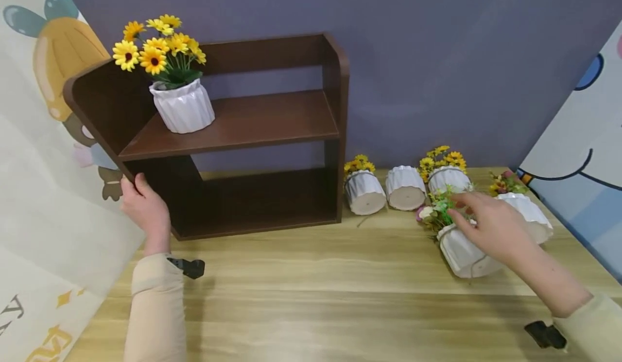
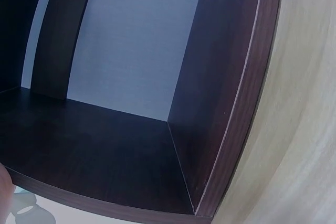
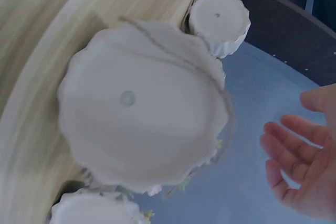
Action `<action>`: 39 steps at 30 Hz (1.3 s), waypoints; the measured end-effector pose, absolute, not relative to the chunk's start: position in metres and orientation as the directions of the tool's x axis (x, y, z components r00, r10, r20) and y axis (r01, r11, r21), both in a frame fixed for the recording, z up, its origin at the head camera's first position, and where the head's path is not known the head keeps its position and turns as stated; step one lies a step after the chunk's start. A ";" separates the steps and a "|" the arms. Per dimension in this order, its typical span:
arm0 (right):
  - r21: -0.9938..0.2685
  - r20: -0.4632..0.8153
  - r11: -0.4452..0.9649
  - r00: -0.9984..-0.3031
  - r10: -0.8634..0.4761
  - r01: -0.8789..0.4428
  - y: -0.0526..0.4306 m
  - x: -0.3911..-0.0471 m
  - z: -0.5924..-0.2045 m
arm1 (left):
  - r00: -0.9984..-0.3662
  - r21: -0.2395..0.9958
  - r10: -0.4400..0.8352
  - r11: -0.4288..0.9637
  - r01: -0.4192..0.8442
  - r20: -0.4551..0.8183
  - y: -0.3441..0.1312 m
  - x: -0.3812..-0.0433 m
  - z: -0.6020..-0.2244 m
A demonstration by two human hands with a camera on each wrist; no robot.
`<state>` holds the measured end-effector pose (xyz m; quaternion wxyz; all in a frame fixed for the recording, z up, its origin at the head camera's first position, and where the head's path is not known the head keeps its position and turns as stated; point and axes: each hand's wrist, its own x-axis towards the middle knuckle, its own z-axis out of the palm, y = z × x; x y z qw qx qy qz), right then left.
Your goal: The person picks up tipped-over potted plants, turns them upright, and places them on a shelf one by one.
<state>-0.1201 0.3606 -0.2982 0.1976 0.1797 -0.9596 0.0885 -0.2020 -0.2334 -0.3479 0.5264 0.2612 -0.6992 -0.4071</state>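
Note:
At the left, my left hand (image 1: 148, 208) grips the front edge of a dark brown two-tier shelf's (image 1: 272, 116) side panel, thumb on the inner side; the other fingers are mostly hidden. Only a bit of that hand shows in the left wrist view, beside the shelf board (image 2: 105, 150). My right hand (image 1: 495, 227) hovers over a white pleated pot (image 1: 464, 251) with mixed flowers, lying tipped on the table. In the right wrist view its fingers (image 3: 294, 145) are spread and loosely bent, apart from the pot's round base (image 3: 147, 108).
An upright white pot (image 1: 183, 107) of yellow flowers stands on the shelf's upper board. Several more white pots, such as one (image 1: 366, 192) beside the shelf, lie tipped along the wall on the wooden table (image 1: 291, 275). A printed panel (image 1: 48, 151) borders the left.

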 end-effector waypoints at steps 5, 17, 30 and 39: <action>-0.108 0.373 0.939 -0.889 -0.266 -0.326 0.369 -0.118 -0.305 | -0.307 0.851 -0.804 0.524 0.041 0.510 -0.236 -0.199 -0.350; -0.124 0.184 0.983 -0.976 -0.113 -0.137 0.373 -0.118 -0.322 | -0.297 0.822 -0.778 0.568 0.045 0.554 -0.236 -0.204 -0.344; -0.077 0.145 0.996 -0.989 -0.029 -0.040 0.365 -0.120 -0.342 | -0.294 0.825 -0.781 0.563 0.052 0.552 -0.234 -0.199 -0.348; -0.071 0.073 0.997 -0.997 0.001 -0.004 0.363 -0.124 -0.347 | -0.316 0.833 -0.782 0.550 0.054 0.537 -0.234 -0.202 -0.347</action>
